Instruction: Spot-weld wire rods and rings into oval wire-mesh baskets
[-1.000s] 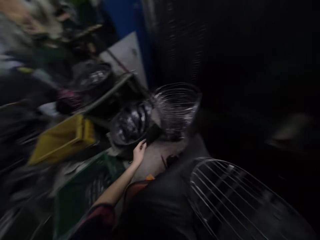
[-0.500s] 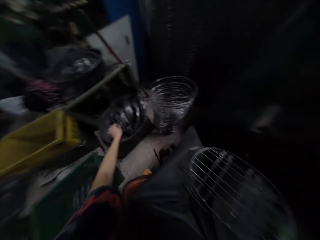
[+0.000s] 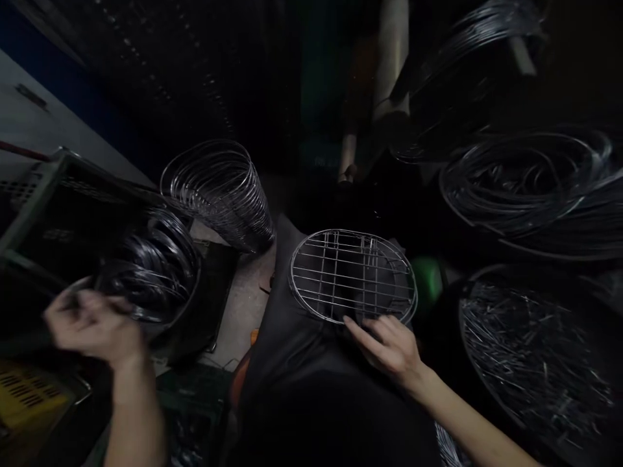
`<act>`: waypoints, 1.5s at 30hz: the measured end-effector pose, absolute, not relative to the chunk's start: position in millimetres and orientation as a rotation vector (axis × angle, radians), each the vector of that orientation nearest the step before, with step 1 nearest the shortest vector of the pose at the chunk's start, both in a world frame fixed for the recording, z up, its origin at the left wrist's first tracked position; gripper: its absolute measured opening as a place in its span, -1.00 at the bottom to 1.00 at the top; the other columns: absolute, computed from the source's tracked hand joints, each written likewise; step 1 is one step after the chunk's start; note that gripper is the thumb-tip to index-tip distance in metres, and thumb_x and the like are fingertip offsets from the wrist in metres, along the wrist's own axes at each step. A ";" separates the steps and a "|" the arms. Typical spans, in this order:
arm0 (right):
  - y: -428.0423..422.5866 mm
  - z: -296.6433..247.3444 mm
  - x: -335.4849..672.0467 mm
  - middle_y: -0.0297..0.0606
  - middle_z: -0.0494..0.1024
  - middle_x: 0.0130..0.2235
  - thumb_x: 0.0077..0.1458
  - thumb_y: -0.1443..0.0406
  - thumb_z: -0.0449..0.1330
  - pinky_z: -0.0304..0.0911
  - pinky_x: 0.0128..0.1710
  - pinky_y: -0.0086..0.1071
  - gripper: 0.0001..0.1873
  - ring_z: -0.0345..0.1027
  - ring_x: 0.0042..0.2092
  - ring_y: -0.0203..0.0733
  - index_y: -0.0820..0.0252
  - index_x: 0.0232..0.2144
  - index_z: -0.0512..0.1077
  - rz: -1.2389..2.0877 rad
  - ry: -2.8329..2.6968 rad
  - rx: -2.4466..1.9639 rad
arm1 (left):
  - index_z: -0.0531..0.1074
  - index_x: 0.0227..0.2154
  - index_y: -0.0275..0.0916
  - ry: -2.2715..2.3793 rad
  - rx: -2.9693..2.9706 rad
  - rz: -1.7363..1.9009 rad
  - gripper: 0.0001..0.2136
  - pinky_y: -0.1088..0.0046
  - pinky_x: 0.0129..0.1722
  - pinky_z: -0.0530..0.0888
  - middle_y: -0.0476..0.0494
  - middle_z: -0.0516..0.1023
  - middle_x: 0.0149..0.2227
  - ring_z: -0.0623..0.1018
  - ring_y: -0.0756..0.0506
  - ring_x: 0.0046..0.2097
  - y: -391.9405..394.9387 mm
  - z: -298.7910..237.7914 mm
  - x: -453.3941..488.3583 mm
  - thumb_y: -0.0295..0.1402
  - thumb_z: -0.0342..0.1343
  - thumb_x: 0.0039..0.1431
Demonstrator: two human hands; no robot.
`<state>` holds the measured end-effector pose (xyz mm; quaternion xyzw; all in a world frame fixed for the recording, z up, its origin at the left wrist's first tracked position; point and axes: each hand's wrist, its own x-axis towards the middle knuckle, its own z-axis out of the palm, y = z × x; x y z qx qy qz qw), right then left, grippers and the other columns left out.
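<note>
Touches the near rim of the oval wire rack (image 3: pixel 353 274) on the lap (image 3: pixel 296 350) with a bent right hand (image 3: pixel 392 344). Has a blurred, half-curled left hand (image 3: pixel 95 324) near the wire coils (image 3: pixel 156 266); cannot tell whether gripping with either.

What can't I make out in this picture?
In the head view:
- Left hand: motion blur hides whether it holds anything.
- Oval wire rack: the right hand covers part of its near rim.
- Yellow crate: cut off by the left edge.
- Large wire coil: cut off by the right edge.
</note>
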<state>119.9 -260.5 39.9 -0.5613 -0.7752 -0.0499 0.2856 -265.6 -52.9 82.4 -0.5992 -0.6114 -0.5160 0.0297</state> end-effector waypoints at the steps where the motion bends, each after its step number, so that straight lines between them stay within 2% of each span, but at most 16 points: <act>1: -265.3 40.4 120.2 -0.25 0.49 -0.39 0.14 0.42 0.16 0.25 -0.30 -0.38 -0.65 0.31 -0.35 -0.26 0.17 -0.01 0.48 -0.132 -2.051 -1.534 | 0.33 -0.04 -0.30 -1.700 -1.958 -1.576 -0.72 0.55 -0.59 0.25 -0.12 0.51 -0.22 0.33 0.10 -0.59 -62.0 80.5 -235.4 -0.27 -0.04 0.26; 3: -275.8 44.7 125.8 -0.21 0.49 -0.32 0.11 0.39 0.19 0.27 -0.20 -0.30 -0.68 0.32 -0.25 -0.19 0.09 -0.06 0.51 -0.121 -1.961 -1.632 | 0.42 -0.11 -0.23 -1.165 -2.456 -1.362 -0.79 0.53 -0.51 0.31 0.01 0.49 -0.43 0.39 0.06 -0.55 -84.1 77.9 -168.7 -0.44 0.03 0.21; 6: -291.8 51.3 146.6 -0.22 0.47 -0.29 0.11 0.34 0.19 0.29 -0.16 -0.21 -0.74 0.32 -0.19 -0.12 -0.03 -0.15 0.54 -0.033 -1.651 -1.831 | 0.44 -0.12 -0.18 -0.324 -3.028 -1.010 -0.78 0.49 -0.52 0.26 0.07 0.37 -0.59 0.36 0.03 -0.55 -119.0 71.8 -81.0 -0.49 -0.04 0.25; 9: -303.5 46.1 175.1 -0.20 0.48 -0.24 0.18 0.21 0.11 0.31 -0.15 -0.17 -0.77 0.36 -0.18 -0.11 0.04 -0.16 0.51 0.143 -1.129 -2.027 | 0.43 -0.16 -0.23 -0.072 -3.165 -0.906 -0.80 0.48 -0.54 0.24 0.05 0.37 -0.57 0.35 0.03 -0.54 -141.6 60.0 -32.8 -0.51 -0.07 0.28; 12: -304.6 27.4 196.9 -0.19 0.52 -0.25 0.19 0.01 0.03 0.36 -0.23 -0.20 -0.58 0.41 -0.25 -0.13 0.11 -0.07 0.44 0.427 -0.669 -2.070 | 0.42 -0.14 -0.24 -0.077 -3.194 -0.868 -0.83 0.46 -0.49 0.30 -0.04 0.47 -0.45 0.41 -0.01 -0.45 -150.8 53.8 -24.1 -0.47 -0.01 0.27; 15: -294.9 6.9 206.0 -0.20 0.55 -0.27 0.14 -0.12 0.01 0.39 -0.31 -0.26 -0.40 0.43 -0.33 -0.18 0.13 0.02 0.40 0.652 -0.495 -1.953 | 0.43 -0.08 -0.19 -0.008 -3.315 -0.870 -0.78 0.40 -0.33 0.40 -0.13 0.52 -0.27 0.48 -0.08 -0.25 -150.3 57.6 -41.3 -0.31 0.10 0.23; 17: -286.3 -3.1 208.2 -0.20 0.56 -0.27 0.11 -0.17 0.01 0.41 -0.30 -0.25 -0.34 0.45 -0.33 -0.18 0.13 0.04 0.40 0.715 -0.448 -1.897 | 0.44 -0.06 -0.13 -0.196 -3.411 -0.981 -0.77 0.38 -0.25 0.44 -0.12 0.52 -0.25 0.48 -0.08 -0.20 -140.2 57.3 -58.3 -0.29 0.08 0.24; 19: -279.0 -9.9 209.4 -0.21 0.57 -0.26 0.09 -0.18 0.02 0.42 -0.27 -0.23 -0.34 0.46 -0.30 -0.15 0.11 0.04 0.41 0.766 -0.434 -1.873 | 0.43 -0.04 -0.10 -0.866 -3.375 -1.176 -0.76 0.37 -0.16 0.46 -0.11 0.53 -0.20 0.50 -0.07 -0.17 -120.3 46.9 -72.8 -0.32 -0.01 0.28; 21: -273.6 -14.8 209.8 -0.21 0.58 -0.19 0.09 -0.15 0.06 0.39 -0.14 -0.18 -0.39 0.46 -0.19 -0.10 0.08 0.01 0.44 0.780 -0.458 -1.869 | 0.41 0.01 -0.13 -1.650 -3.156 -1.256 -0.72 0.34 -0.04 0.45 -0.15 0.52 -0.08 0.50 -0.09 -0.06 -94.4 25.2 -81.0 -0.32 -0.07 0.30; 24: -266.2 -19.7 208.7 -0.20 0.55 -0.05 0.10 -0.09 0.11 0.23 0.10 -0.11 -0.47 0.38 0.02 -0.05 0.09 -0.04 0.47 0.709 -0.488 -1.878 | 0.41 0.04 -0.23 -2.173 -3.106 -0.979 -0.66 0.27 0.09 0.38 -0.21 0.49 0.01 0.47 -0.16 0.05 -60.3 -15.9 -82.0 -0.25 -0.02 0.26; 27: -257.8 -21.5 206.4 -0.18 0.53 0.00 0.08 -0.05 0.15 0.17 0.15 -0.08 -0.49 0.34 0.07 -0.04 0.12 -0.05 0.48 0.676 -0.441 -1.859 | 0.43 0.03 -0.24 -2.200 -3.278 -0.776 -0.64 0.28 0.10 0.37 -0.20 0.52 -0.03 0.49 -0.16 0.03 -45.0 -42.8 -76.1 -0.23 -0.01 0.24; 31: -250.4 -18.5 204.9 -0.17 0.59 -0.10 0.01 -0.02 0.23 0.28 0.07 -0.11 -0.52 0.43 -0.01 -0.03 0.15 -0.11 0.51 0.750 -0.323 -1.765 | 0.42 0.06 -0.26 -2.199 -3.403 -0.814 -0.60 0.26 0.11 0.37 -0.18 0.53 0.00 0.49 -0.19 0.05 -44.5 -45.8 -68.7 -0.19 0.00 0.23; 37: -249.0 -18.9 211.0 -0.24 0.62 -0.26 -0.12 0.01 0.33 0.44 -0.28 -0.26 -0.46 0.50 -0.30 -0.14 0.11 -0.09 0.49 0.903 -0.217 -1.657 | 0.38 0.11 -0.24 -2.176 -3.476 -0.762 -0.58 0.23 0.11 0.39 -0.14 0.52 0.04 0.51 -0.21 0.04 -40.4 -42.4 -61.9 -0.23 0.02 0.21; 41: -248.1 -23.4 215.3 -0.37 0.57 -0.44 -0.20 0.03 0.36 0.35 -0.51 -0.41 -0.46 0.35 -0.55 -0.32 0.08 -0.13 0.51 0.964 -0.145 -1.628 | 0.39 0.10 -0.23 -2.118 -3.509 -0.772 -0.58 0.28 0.07 0.42 -0.12 0.53 0.02 0.53 -0.20 0.02 -33.5 -47.8 -55.8 -0.22 0.05 0.20; 43: -248.5 -24.0 216.2 -0.39 0.56 -0.46 -0.21 0.03 0.37 0.36 -0.50 -0.41 -0.46 0.34 -0.56 -0.33 0.07 -0.13 0.51 0.966 -0.132 -1.636 | 0.40 0.09 -0.22 -2.101 -3.505 -0.775 -0.58 0.31 0.05 0.44 -0.11 0.55 0.00 0.54 -0.20 0.01 -31.7 -49.0 -53.7 -0.21 0.07 0.19; 45: -250.3 -24.8 216.7 -0.34 0.60 -0.39 -0.18 0.00 0.35 0.41 -0.38 -0.33 -0.45 0.43 -0.46 -0.26 0.08 -0.12 0.51 0.937 -0.179 -1.701 | 0.40 0.09 -0.21 -2.088 -3.483 -0.761 -0.58 0.34 0.04 0.44 -0.10 0.55 -0.01 0.53 -0.20 0.02 -32.8 -49.7 -52.4 -0.20 0.08 0.19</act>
